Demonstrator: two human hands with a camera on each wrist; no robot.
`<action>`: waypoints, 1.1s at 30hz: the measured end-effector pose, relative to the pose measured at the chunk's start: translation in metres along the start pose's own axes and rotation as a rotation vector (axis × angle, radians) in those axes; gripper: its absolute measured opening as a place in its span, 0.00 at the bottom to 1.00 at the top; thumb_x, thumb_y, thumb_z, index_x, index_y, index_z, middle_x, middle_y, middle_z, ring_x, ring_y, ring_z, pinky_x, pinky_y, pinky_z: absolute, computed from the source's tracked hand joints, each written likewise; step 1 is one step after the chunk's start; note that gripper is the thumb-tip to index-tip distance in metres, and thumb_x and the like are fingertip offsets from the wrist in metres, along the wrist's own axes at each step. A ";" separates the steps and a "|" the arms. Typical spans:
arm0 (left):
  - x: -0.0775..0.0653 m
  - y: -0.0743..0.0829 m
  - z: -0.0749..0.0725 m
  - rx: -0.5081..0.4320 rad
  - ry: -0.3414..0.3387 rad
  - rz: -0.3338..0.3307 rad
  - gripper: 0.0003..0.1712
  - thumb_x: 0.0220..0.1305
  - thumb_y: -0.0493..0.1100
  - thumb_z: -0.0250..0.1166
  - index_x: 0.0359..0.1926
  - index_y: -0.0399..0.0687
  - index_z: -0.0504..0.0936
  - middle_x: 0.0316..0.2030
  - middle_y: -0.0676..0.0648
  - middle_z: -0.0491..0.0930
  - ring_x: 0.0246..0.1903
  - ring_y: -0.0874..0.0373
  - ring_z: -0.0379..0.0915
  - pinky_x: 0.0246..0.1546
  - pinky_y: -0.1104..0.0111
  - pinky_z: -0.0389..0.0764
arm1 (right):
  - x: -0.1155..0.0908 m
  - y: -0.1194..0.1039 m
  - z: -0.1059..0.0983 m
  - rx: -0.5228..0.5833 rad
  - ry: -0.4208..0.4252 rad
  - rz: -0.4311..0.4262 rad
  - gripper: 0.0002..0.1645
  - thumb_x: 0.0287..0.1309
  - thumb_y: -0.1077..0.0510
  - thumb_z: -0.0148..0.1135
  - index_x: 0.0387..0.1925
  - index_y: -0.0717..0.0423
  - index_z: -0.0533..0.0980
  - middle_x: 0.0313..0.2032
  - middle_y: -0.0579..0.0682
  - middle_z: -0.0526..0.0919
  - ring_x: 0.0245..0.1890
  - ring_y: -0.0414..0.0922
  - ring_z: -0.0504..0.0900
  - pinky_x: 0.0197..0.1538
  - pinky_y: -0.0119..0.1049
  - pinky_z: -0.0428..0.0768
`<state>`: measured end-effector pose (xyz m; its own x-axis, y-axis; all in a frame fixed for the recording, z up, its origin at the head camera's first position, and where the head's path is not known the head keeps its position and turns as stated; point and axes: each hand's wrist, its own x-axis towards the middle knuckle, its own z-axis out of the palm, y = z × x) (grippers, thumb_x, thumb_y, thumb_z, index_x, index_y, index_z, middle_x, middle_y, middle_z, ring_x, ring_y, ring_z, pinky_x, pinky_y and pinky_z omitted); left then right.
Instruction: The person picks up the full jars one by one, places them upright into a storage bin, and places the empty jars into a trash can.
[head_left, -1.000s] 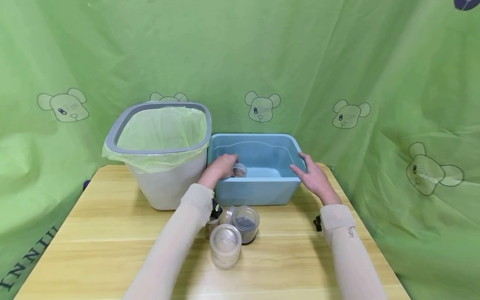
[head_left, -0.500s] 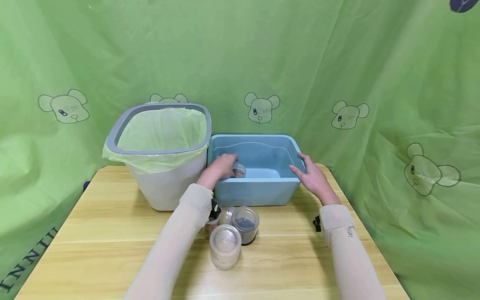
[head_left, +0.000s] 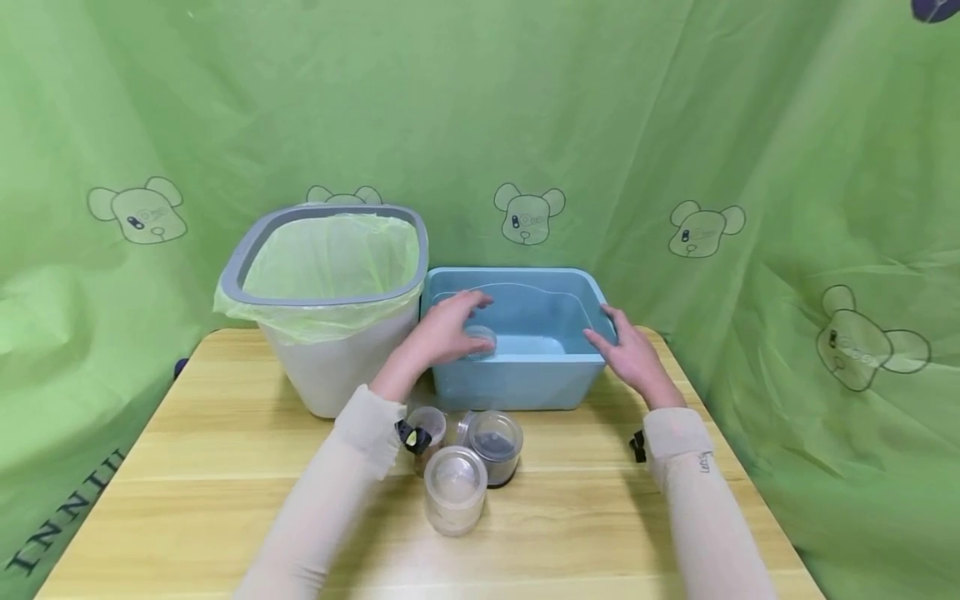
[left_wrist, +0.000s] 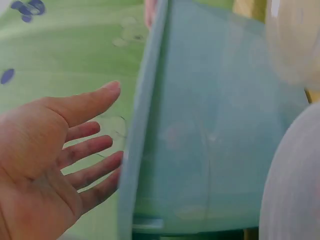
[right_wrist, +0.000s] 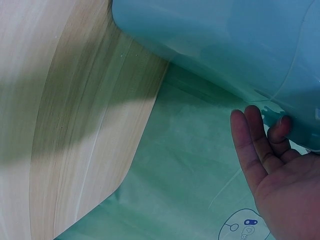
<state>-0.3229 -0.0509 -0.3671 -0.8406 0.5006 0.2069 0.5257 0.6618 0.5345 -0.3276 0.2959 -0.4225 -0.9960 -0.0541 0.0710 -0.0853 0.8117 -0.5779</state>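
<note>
My left hand [head_left: 444, 331] is over the left front part of the blue bin [head_left: 517, 385], its fingers spread and holding nothing. Just below its thumb, a clear round jar [head_left: 483, 342] sits inside the bin near the front wall. In the left wrist view, the palm and relaxed fingers show outside the bin's rim [left_wrist: 142, 105]. My right hand [head_left: 633, 358] grips the bin's right rim, with the thumb at the front corner and other fingers along the outside. From the right wrist view, those fingers [right_wrist: 245, 145] lie against the bin's outer wall, slightly bent.
A light grey trash can [head_left: 341, 358] with a green liner bag stands left of the bin. In front of the bin, several clear jars cluster: a pale-lidded jar [head_left: 455, 492], one with dark contents [head_left: 495, 448], one beside the left wrist [head_left: 428, 425]. A green curtain [head_left: 600, 125] hangs behind.
My left hand has let go of the jar inside the bin and lifted up and back, its fingers spreading. The right hand has stayed on the bin's rim.
</note>
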 end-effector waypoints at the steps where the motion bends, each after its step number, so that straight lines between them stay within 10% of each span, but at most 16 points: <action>1: -0.005 0.003 -0.001 -0.007 0.007 0.015 0.42 0.62 0.50 0.77 0.73 0.45 0.70 0.69 0.43 0.75 0.64 0.47 0.76 0.68 0.52 0.74 | 0.000 0.000 0.000 0.002 0.000 0.000 0.53 0.72 0.26 0.46 0.84 0.49 0.43 0.79 0.71 0.52 0.76 0.74 0.55 0.73 0.74 0.56; 16: -0.095 -0.003 0.003 -0.132 0.088 0.239 0.41 0.55 0.47 0.81 0.69 0.50 0.75 0.60 0.48 0.81 0.59 0.49 0.78 0.61 0.55 0.81 | -0.001 -0.001 0.000 0.003 0.001 -0.001 0.55 0.71 0.24 0.44 0.84 0.47 0.43 0.79 0.69 0.52 0.76 0.72 0.55 0.74 0.72 0.56; 33: -0.150 -0.057 0.041 -0.140 0.022 0.092 0.42 0.54 0.51 0.81 0.69 0.50 0.75 0.63 0.47 0.80 0.61 0.46 0.78 0.63 0.49 0.79 | -0.001 0.001 0.000 0.009 0.014 0.000 0.53 0.72 0.25 0.44 0.84 0.48 0.44 0.79 0.69 0.52 0.76 0.72 0.55 0.74 0.71 0.56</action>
<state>-0.2210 -0.1406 -0.4622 -0.7935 0.5419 0.2770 0.5782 0.5290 0.6211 -0.3272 0.2965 -0.4235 -0.9956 -0.0455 0.0821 -0.0852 0.8064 -0.5853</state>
